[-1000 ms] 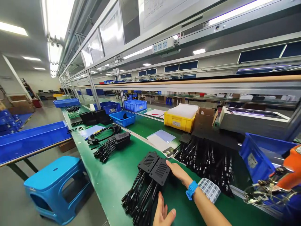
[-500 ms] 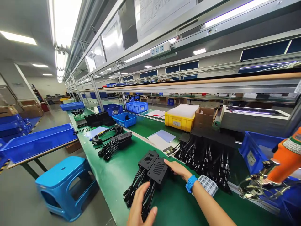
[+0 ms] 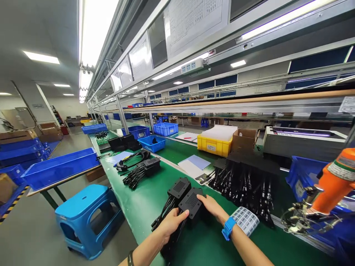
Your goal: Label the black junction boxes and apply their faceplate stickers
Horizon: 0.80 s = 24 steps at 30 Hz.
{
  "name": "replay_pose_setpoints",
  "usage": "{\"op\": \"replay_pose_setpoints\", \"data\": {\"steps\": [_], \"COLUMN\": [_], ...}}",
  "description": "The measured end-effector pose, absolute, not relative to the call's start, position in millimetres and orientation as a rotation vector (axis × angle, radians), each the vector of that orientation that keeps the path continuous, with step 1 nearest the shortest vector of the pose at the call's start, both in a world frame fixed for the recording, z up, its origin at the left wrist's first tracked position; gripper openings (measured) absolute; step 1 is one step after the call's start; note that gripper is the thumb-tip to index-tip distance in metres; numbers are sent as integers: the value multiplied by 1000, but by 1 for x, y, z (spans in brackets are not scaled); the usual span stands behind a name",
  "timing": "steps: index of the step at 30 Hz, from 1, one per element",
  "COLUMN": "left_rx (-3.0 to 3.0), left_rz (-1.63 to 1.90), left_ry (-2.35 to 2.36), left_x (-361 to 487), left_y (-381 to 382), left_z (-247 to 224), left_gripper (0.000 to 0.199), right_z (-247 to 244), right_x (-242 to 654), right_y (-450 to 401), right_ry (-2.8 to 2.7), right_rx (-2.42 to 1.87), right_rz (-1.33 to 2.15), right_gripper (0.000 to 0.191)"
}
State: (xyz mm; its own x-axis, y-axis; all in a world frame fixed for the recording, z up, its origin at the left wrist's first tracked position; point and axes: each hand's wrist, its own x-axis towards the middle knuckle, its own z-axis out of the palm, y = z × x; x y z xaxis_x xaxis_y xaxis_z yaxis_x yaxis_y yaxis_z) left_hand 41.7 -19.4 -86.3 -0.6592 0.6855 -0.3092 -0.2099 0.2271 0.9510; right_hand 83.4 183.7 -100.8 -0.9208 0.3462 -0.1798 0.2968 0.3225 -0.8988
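While both hands clasp it from either side, the nearer black box (image 3: 192,204) rests on the green bench (image 3: 144,199), its cables (image 3: 169,236) trailing near. Left hand (image 3: 170,223) grips its near-left edge; right hand (image 3: 212,207) closes on its right side. A second black box (image 3: 179,187) sits touching, just far-left.

A long green table (image 3: 144,199) holds many things. A yellow bin (image 3: 213,145) sits near the middle. Left of the yellow bin is a small blue bin (image 3: 152,143). In front of it lie white sheets (image 3: 194,164), then two black boxes with cables (image 3: 183,199). Beside these lies a pile of black cables (image 3: 244,184).
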Motion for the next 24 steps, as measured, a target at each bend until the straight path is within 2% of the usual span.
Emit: {"op": "replay_pose_setpoints", "data": {"steps": [5, 7, 10, 12, 14, 16, 18, 24], "left_rx": [579, 571, 581, 719, 946, 1205, 1417, 2027], "left_rz": [1588, 1627, 1561, 1418, 1263, 1091, 912, 581], "left_ry": [1729, 1696, 1623, 1637, 1749, 1871, 1926, 2100], "left_x": [60, 69, 87, 103, 124, 146, 168, 196], "left_y": [-21, -23, -23, -17, -7, 8, 25, 53], "left_z": [-96, -104, -114, -115, -111, -106, -106, -148], "left_gripper": [104, 120, 149, 149, 140, 133, 135, 163], "right_z": [-98, -99, -105, -109, -114, -122, -132, -150], "right_x": [121, 148, 206, 253, 303, 349, 386, 429], "right_y": [166, 161, 160, 163, 168, 175, 181, 185], "right_ry": [-2364, -2296, -2184, -2097, -2130, -2325, -2490, -2664], "right_rx": [-670, -685, -648, -520, -428, -481, -548, -739], "right_rz": [1622, 1606, 1709, 1878, 1904, 1706, 1497, 1249], "right_gripper": [55, 66, 95, 112, 120, 120, 116, 118]}}
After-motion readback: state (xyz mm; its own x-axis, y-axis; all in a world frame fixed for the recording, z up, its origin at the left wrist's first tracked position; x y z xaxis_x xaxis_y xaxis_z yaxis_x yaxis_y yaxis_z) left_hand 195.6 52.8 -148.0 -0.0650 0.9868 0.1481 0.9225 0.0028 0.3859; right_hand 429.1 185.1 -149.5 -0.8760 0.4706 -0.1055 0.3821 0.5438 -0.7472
